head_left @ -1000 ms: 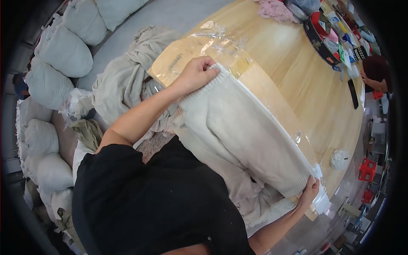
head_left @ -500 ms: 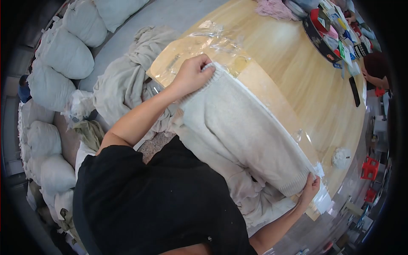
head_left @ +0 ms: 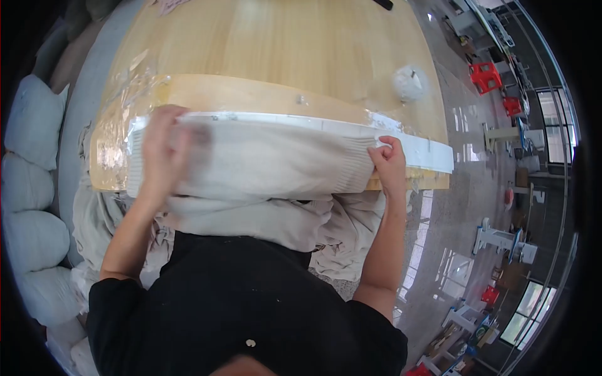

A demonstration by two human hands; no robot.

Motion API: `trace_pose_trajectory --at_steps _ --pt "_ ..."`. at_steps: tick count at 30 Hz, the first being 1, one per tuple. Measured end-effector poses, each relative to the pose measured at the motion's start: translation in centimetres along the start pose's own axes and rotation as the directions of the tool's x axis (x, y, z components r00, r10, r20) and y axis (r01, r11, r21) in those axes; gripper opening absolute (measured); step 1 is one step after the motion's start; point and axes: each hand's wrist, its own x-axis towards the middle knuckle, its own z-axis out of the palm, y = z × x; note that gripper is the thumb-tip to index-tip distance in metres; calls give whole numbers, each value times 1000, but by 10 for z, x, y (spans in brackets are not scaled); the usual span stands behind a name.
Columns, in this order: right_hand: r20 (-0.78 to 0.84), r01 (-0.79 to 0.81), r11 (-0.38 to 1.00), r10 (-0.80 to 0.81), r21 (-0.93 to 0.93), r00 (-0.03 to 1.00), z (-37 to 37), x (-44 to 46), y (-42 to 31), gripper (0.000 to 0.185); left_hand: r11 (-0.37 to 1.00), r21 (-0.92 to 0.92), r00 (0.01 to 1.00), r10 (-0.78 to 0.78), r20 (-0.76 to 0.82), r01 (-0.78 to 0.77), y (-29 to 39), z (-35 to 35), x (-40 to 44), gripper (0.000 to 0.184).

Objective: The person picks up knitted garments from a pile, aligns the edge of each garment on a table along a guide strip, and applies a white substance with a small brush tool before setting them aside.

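Note:
A pale beige knitted garment (head_left: 269,160) lies across the near edge of the table, with a ribbed band at its right end. Behind its far edge runs a long white strip (head_left: 426,150). My right hand (head_left: 389,160) pinches the far corner of the ribbed band. Over the garment's left part is my left hand (head_left: 164,150), smeared by motion, so its fingers cannot be made out clearly. More beige knitwear (head_left: 351,232) hangs below the table edge, against the black shirt.
Clear tape and plastic film (head_left: 116,147) cover the left end of a board on the wooden table (head_left: 276,44). A white round bundle (head_left: 411,83) sits at the back right. Stuffed white sacks (head_left: 34,188) line the left; red stools (head_left: 486,76) stand at the right.
The view has turned, so the garment now runs nearly level across it. My left hand has moved from the garment's far corner onto its left part. My right hand still holds the ribbed band's corner.

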Motion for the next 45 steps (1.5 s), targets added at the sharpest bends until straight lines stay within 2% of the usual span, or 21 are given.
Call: trace_pose_trajectory --at_steps 2,4,7,9,13,16,18,20,24,26,27,29,30,32,33,35,36,38,39,41,45 --pt "-71 14 1000 -16 -27 997 8 1 2 29 965 -157 945 240 220 -209 52 54 -1 24" --pt "-110 43 998 -49 -53 993 11 1 5 28 878 -295 848 456 270 -378 83 124 -8 34" --pt "-201 116 991 -126 -59 971 12 5 14 26 874 -177 772 484 411 -453 133 179 -8 39" --pt "-214 178 977 -199 -114 956 13 5 14 22 870 -128 783 486 389 -476 140 197 -12 40" --pt "-245 120 990 -135 -75 960 14 3 10 21 850 -63 777 505 376 -523 139 206 -14 40" --pt "-228 76 948 -151 -308 962 3 9 -3 24 842 -51 735 498 461 -538 141 201 -8 37" --pt "-339 183 816 -417 -548 843 -14 31 -24 30 831 -20 710 488 508 -556 143 200 -5 39" --pt "-219 369 529 -751 -764 623 -27 71 -50 36 809 2 673 487 556 -587 149 199 -4 40" --pt "-118 196 315 -750 -929 651 -27 134 -74 31 763 108 635 440 635 -637 160 194 -6 53" --pt "-68 136 297 -585 -945 809 -39 159 -74 25 764 128 642 425 638 -633 162 193 -8 58" --pt "-55 147 287 -592 -947 804 -47 166 -74 25 767 125 643 424 638 -629 161 194 -10 60" --pt "-197 333 530 -713 -780 673 -67 174 -72 23 779 122 651 414 636 -615 161 196 -13 63" --pt "-190 334 527 -711 -781 677 -74 175 -73 23 796 114 664 405 628 -594 161 197 -15 64" --pt "-219 166 902 -269 -398 938 -88 172 -69 26 811 95 665 400 631 -578 160 197 -21 66" --pt "-220 159 904 -262 -398 940 -90 166 -72 26 822 79 676 404 617 -564 159 199 -23 67" --pt "-334 96 995 -100 -29 937 -89 151 -84 28 838 65 686 396 611 -541 156 200 -25 68" --pt "-324 77 997 -81 -23 943 -89 145 -83 28 839 46 697 419 581 -542 155 201 -26 68" --pt "-436 338 911 -212 235 875 -86 131 -76 26 852 26 702 414 579 -523 152 200 -32 69" --pt "-421 313 918 -191 244 887 -79 118 -78 26 850 20 711 428 558 -527 152 200 -31 68" --pt "-596 509 816 -270 276 756 -66 81 -86 25 857 -4 729 440 524 -515 150 204 -31 67" --pt "-543 435 873 -261 219 798 -21 0 -67 16 858 12 729 428 534 -513 150 205 -32 66"
